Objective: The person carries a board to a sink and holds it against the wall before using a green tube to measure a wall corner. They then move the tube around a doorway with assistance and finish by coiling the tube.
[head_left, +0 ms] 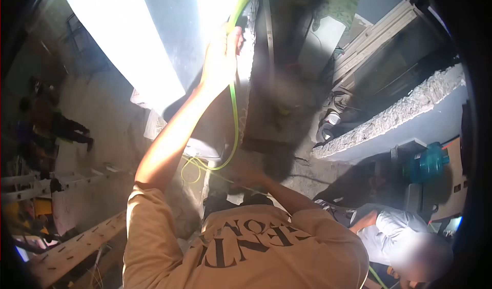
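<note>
Neither of my hands shows in the head view. Directly in front of me stands a co-worker in a beige T-shirt (246, 248) with dark lettering, back turned to me. One of their hands (223, 53) is raised high and closed on a thin green cord (234, 115). The cord runs from the top of the frame down along a rough concrete column (259, 109) and loops near the co-worker's other hand (251, 179), which reaches forward at the column's base.
A second person in a grey shirt (389, 232) crouches at lower right. A blue water jug (429, 163) sits beyond them. A broken-edged concrete slab (394, 117) crosses the right. Nailed wooden planks (72, 248) lie lower left, and another figure (51, 127) stands far left.
</note>
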`<state>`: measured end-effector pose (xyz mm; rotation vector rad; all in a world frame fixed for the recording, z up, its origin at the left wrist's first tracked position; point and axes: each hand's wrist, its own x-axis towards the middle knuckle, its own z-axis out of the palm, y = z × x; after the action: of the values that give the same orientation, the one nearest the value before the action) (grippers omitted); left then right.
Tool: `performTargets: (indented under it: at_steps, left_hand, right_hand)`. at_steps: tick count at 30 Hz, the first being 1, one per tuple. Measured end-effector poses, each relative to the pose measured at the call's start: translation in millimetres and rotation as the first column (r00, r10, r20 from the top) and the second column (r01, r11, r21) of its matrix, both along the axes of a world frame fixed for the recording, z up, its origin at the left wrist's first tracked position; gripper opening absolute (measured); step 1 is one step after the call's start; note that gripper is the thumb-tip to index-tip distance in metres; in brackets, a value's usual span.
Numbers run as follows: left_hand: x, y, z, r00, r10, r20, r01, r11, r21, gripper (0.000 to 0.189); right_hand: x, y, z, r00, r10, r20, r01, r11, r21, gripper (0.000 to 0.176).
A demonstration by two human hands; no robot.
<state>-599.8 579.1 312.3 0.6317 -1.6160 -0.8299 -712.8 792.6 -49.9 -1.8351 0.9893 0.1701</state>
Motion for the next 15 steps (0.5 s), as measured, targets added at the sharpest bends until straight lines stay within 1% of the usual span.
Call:
performTargets:
  at_steps: [1, 2, 3, 4, 5, 7, 8, 10, 12, 13, 14, 15]
  left_hand:
    - [-4.5, -4.4, -3.7, 1.000, -0.011, -0.026, 0.011, 1.000, -0.012, 0.029]
    - [-10.1, -6.7, -4.9, 0.999, -0.010, -0.053, 0.008, 0.999, -0.035, 0.026]
    - [-9.5, -12.9, -4.6, 0.999, -0.004, -0.048, 0.003, 1.000, -0.030, 0.026]
    - [-13.8, -16.1, -3.4, 1.000, 0.018, -0.024, -0.019, 0.999, -0.042, 0.027]
    - [-19.7, -18.2, -3.8, 0.999, 0.039, 0.003, -0.039, 0.998, -0.047, 0.028]
    - [-31.1, -23.4, -4.7, 1.000, 0.015, -0.003, -0.015, 0.996, -0.082, 0.029]
    - [-34.7, -29.2, -6.4, 0.998, 0.027, 0.053, -0.020, 0.992, -0.126, 0.029]
    - [-37.6, -36.5, -14.5, 0.995, 0.028, 0.097, -0.016, 0.992, -0.125, 0.030]
    - [-37.7, -41.4, -24.0, 0.951, 0.205, 0.232, -0.117, 0.932, -0.344, 0.014]
    - [-39.2, -42.5, -23.6, 0.914, 0.293, 0.281, -0.141, 0.878, -0.457, 0.009]
    - [-41.4, -43.1, -22.8, 0.870, 0.381, 0.312, -0.151, 0.809, -0.567, 0.011]
    - [-45.6, -43.1, -22.0, 0.871, 0.381, 0.311, -0.152, 0.810, -0.567, 0.011]
  right_hand:
    - [3.2, 29.2, -125.6, 0.984, 0.175, 0.035, -0.178, 0.978, 0.110, 0.069]
    - [4.9, 56.6, -248.1, 0.939, 0.331, 0.096, -0.344, 0.913, 0.221, 0.072]
    - [9.8, 74.9, -165.5, 0.971, 0.239, -0.014, -0.227, 0.935, 0.272, 0.068]
    - [15.8, 93.9, -70.5, 0.982, 0.140, -0.123, -0.096, 0.947, 0.306, 0.065]
    - [19.5, 107.3, -63.2, 0.988, 0.108, -0.110, -0.063, 0.934, 0.351, 0.064]
    - [29.1, 121.8, -97.4, 0.998, 0.069, -0.012, -0.059, 0.928, 0.369, 0.062]
    - [37.1, 127.5, -110.4, 0.998, 0.051, 0.036, -0.061, 0.924, 0.378, 0.061]
    - [50.2, 132.6, -133.3, 0.993, 0.013, 0.118, -0.059, 0.919, 0.390, 0.059]
    - [60.2, 137.6, -148.1, 0.984, -0.033, 0.175, -0.040, 0.916, 0.398, 0.057]
    - [63.1, 139.9, -153.5, 0.979, -0.055, 0.195, -0.028, 0.917, 0.397, 0.056]
    - [64.5, 142.9, -158.2, 0.974, -0.078, 0.214, -0.013, 0.919, 0.395, 0.055]
    - [63.4, 145.2, -163.0, 0.967, -0.098, 0.236, -0.002, 0.920, 0.391, 0.054]
